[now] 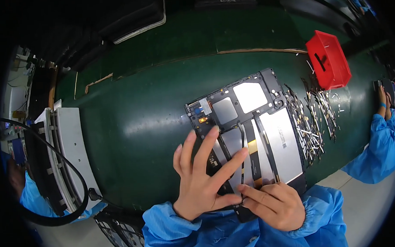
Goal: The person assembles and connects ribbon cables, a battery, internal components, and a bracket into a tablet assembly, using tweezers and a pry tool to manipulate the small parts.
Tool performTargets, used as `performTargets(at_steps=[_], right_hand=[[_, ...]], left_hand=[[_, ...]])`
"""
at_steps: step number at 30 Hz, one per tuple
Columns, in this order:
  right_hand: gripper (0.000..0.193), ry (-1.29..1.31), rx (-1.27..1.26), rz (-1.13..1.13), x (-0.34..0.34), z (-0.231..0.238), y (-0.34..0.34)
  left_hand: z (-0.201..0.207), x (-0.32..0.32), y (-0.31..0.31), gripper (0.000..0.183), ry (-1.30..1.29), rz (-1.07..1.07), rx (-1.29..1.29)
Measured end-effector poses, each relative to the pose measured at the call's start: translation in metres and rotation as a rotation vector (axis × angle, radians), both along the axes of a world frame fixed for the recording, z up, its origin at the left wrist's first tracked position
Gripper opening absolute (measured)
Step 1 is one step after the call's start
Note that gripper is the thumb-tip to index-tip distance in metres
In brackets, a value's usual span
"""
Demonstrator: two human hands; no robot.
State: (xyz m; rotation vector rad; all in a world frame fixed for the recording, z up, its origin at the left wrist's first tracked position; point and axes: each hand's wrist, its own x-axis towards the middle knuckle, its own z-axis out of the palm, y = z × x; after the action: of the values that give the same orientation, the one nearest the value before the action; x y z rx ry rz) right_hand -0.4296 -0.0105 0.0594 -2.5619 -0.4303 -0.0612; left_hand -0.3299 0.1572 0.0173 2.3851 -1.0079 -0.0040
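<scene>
An opened tablet-like device (285, 133) lies tilted on the bench in front of me, with silvery plates and dark flex strips across its inside. My left hand (197, 182) rests over its left part, fingers spread and holding nothing. Its index fingertip touches a narrow black flex cable (243, 165) running lengthwise, and its thumb reaches toward the cable's near end. There, the fingers of my right hand (276, 205) are pinched together on the cable's end; the exact grip is partly hidden by the fingertips. A wider black and gold flex strip (253, 154) lies just right of the cable.
Many loose thin strips (308, 128) are piled right of the device. Behind them stands a red bin (330, 62). White and black panels (74, 149) and a black cable loop (80, 180) are at left. A co-worker's blue sleeve (376, 147) shows at right.
</scene>
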Motion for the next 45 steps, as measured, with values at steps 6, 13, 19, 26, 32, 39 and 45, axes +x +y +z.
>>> performTargets(at_steps=[6, 13, 19, 26, 32, 39, 45], right_hand=[[0.029, 0.118, 0.173, -0.046, 0.001, 0.011, -0.011], [0.056, 0.222, -0.125, 0.024, -0.002, 0.015, -0.004], [0.061, 0.23, -0.136, 0.077, -0.023, 0.013, -0.002], [0.068, -0.033, 0.161, -0.251, -0.019, 0.003, -0.047], [0.067, 0.266, 0.337, -0.595, -0.018, -0.012, -0.069], [0.056, 0.412, 0.894, -0.575, -0.014, -0.017, -0.096], [0.057, 0.118, 1.205, -0.681, -0.021, -0.004, -0.109]], left_hand=[[0.011, 0.016, -0.02, 0.034, 0.092, 0.064, -0.051], [0.005, 0.016, -0.027, 0.036, 0.314, 0.188, -0.38], [0.002, 0.011, -0.029, 0.053, 0.349, 0.208, -0.447], [-0.015, -0.033, -0.005, 0.067, 0.48, 0.305, -0.636], [-0.016, -0.09, 0.012, 0.069, 0.56, 0.326, -0.383], [0.047, -0.078, -0.011, 0.08, 1.034, 0.398, -0.882], [0.065, 0.016, -0.037, 0.078, 1.031, 0.232, -1.063]])
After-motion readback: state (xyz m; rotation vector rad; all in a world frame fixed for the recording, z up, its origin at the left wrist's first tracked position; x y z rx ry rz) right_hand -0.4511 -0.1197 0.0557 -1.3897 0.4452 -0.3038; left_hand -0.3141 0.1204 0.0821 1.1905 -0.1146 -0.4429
